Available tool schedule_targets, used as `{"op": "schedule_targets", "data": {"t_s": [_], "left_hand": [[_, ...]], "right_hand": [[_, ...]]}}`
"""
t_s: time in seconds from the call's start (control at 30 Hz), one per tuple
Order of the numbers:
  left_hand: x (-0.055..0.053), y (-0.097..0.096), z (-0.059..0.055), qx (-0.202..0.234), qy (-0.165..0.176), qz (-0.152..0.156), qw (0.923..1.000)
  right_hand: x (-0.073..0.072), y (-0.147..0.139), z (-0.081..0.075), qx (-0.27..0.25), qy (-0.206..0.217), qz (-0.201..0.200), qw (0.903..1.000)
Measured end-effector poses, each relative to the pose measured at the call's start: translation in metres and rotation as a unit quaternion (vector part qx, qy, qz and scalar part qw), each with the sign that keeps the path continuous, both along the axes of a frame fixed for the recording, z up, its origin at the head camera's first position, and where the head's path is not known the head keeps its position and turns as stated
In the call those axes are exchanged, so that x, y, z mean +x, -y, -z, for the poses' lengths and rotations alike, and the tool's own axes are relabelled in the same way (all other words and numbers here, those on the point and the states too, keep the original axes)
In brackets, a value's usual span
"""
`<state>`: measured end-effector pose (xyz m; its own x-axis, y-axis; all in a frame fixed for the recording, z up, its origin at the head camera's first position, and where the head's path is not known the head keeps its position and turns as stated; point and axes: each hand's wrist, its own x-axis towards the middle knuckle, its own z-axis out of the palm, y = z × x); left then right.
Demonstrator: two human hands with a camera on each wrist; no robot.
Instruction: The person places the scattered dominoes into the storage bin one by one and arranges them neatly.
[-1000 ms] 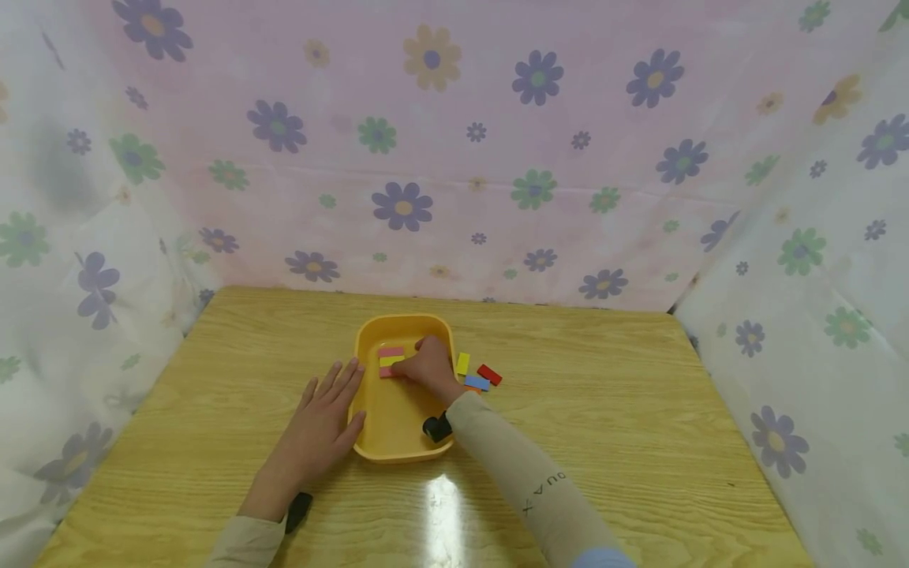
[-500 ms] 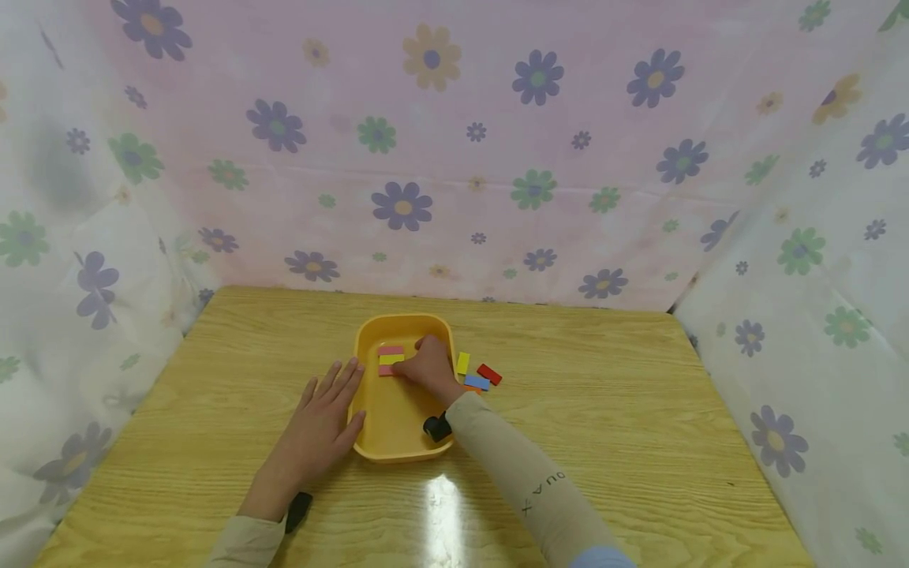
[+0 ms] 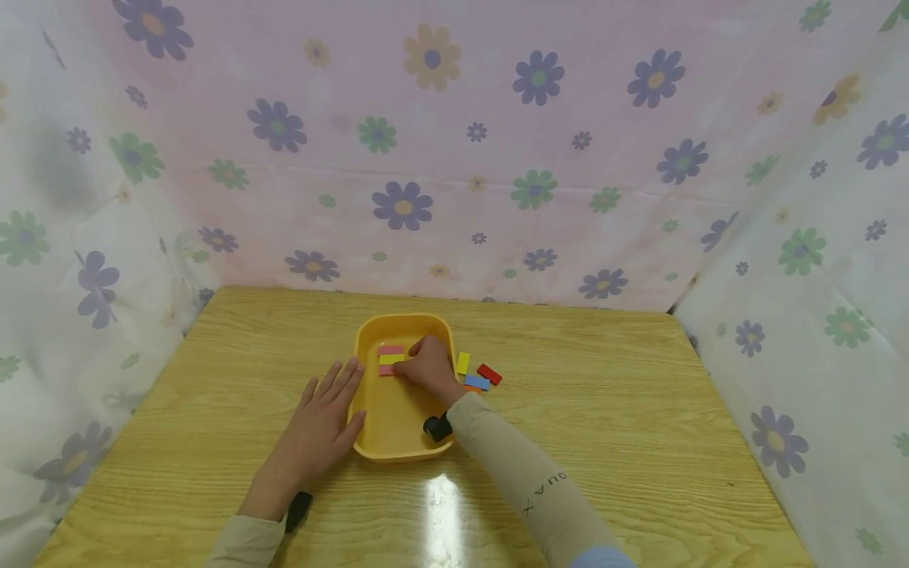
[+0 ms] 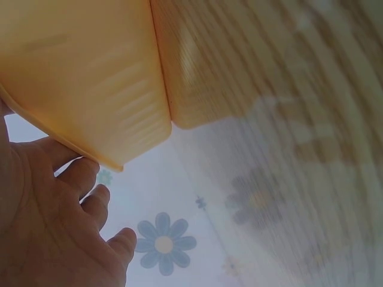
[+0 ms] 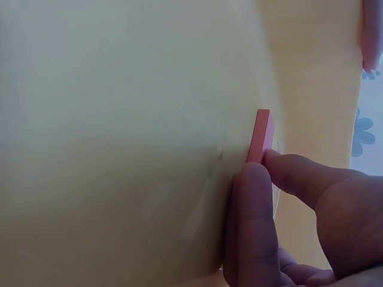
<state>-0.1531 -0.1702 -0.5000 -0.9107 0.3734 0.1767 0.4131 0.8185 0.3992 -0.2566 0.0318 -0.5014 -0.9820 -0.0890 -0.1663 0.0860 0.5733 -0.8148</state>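
Observation:
A yellow tray (image 3: 394, 455) lies on the wooden table. Inside it, a far pink block (image 3: 390, 349), a yellow block (image 3: 392, 360) and a near pink block (image 3: 386, 370) lie side by side in a row. My right hand (image 3: 429, 369) reaches into the tray and pinches the right end of the near pink block (image 5: 261, 134) between thumb and fingertips, as the right wrist view shows. My left hand (image 3: 319, 426) is spread along the tray's left side, fingertips at the rim. From the left wrist view, its fingers (image 4: 81, 176) lie against the outside edge of the tray.
Right of the tray lie a loose yellow block (image 3: 463, 363), a red block (image 3: 489, 374), a blue block (image 3: 477, 383) and an orange block (image 3: 473, 389), the last partly hidden by the right sleeve. A flowered curtain (image 3: 454, 260) encloses the table (image 3: 604, 442) at the back and sides.
The row of blocks has shifted very slightly towards the far end of the tray. My right fingers stay at the near pink block; the left hand is still.

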Motion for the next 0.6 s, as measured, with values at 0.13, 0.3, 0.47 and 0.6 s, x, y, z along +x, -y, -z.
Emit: {"op": "schedule_targets", "data": {"t_s": [0.13, 0.3, 0.47, 0.6], "left_hand": [[-0.0002, -0.0001, 0.0007, 0.002, 0.0, 0.0, 1.0], [0.0, 0.0, 0.0013, 0.007, -0.005, 0.003, 1.0], [0.0003, -0.0003, 0.0015, 0.01, -0.011, 0.003, 0.9999], [0.0006, -0.0011, 0.0006, 0.01, -0.008, 0.001, 0.9999]], "right_hand": [[-0.0008, 0.0005, 0.0013, 0.006, -0.012, -0.003, 0.9999], [-0.0042, 0.002, 0.0044, 0.009, -0.011, -0.008, 0.9999], [-0.0063, 0.0028, 0.0065, 0.005, -0.01, -0.017, 0.9998], [-0.0061, 0.0024, 0.0059, 0.001, -0.015, -0.022, 0.9996]]}}
